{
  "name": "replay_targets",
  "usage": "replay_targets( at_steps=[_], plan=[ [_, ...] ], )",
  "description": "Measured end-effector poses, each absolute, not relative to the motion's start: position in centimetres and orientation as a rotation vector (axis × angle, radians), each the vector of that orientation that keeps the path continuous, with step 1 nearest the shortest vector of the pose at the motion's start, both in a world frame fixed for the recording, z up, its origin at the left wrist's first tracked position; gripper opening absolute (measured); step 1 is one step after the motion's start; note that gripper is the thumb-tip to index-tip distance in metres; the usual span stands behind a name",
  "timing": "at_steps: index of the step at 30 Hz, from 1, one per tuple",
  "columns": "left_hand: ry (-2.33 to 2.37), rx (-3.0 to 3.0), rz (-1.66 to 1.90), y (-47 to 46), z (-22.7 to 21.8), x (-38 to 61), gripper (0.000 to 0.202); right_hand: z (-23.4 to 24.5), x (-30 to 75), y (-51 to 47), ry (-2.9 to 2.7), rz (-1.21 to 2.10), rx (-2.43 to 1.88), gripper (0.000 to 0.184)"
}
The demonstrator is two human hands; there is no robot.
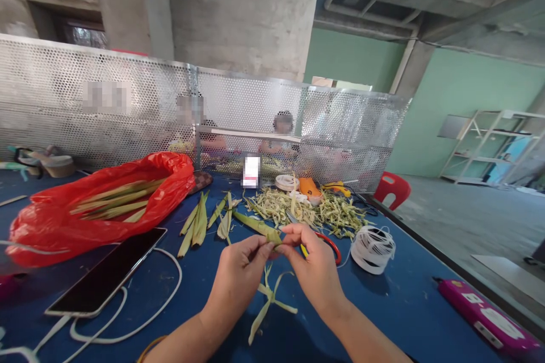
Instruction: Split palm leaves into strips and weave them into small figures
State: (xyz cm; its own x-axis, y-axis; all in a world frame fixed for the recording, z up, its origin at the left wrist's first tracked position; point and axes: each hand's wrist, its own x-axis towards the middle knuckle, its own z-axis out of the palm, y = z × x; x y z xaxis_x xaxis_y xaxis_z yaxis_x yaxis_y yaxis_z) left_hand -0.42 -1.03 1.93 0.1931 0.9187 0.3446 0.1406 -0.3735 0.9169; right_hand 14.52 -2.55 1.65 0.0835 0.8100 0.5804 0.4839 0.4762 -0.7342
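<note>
A long green leaf is pinched between my two hands over the blue table. My left hand grips its near end with thumb and fingertips. Touching the same end, my right hand is closed on it just to the right. Thin pale leaf strips lie crossed below my fingers. Behind my right hand are scissors with a red and yellow handle, partly hidden. Flat leaf pieces rest beyond my left hand.
Piles of knotted leaf bits lie farther back. A spool of white cord stands at right, with a purple case nearer. A red bag of leaves and a cabled tablet sit left. Perforated panels border the table; people sit behind.
</note>
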Motion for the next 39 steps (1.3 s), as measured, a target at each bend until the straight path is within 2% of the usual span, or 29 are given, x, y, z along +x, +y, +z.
replay_targets(
  at_steps=[5, 11, 17, 29, 39],
  plan=[
    [0.964, 1.473, 1.211, -0.4, 1.6, -0.1, 0.016, 1.9, 14.6, -2.3, -1.514, 0.466, -1.218, 0.015],
    [0.902, 1.323, 1.175, -0.2, 2.0, 0.0, 0.013, 2.2, 14.4, -1.7, -1.322, 0.945, -1.149, 0.008],
    [0.981, 1.465, 1.184, -0.1, 1.9, -0.2, 0.008, 2.0, 14.8, -1.8, -1.452, 0.797, -1.255, 0.015],
    [0.992, 1.371, 1.096, 0.0, 2.5, -0.2, 0.005, 3.2, 15.3, -2.1, -1.459, 0.968, -1.313, 0.012],
    [1.045, 1.242, 1.096, -0.3, 2.8, -0.1, 0.005, 3.4, 15.7, -2.1, -1.519, 0.950, -1.345, 0.010]
  ],
)
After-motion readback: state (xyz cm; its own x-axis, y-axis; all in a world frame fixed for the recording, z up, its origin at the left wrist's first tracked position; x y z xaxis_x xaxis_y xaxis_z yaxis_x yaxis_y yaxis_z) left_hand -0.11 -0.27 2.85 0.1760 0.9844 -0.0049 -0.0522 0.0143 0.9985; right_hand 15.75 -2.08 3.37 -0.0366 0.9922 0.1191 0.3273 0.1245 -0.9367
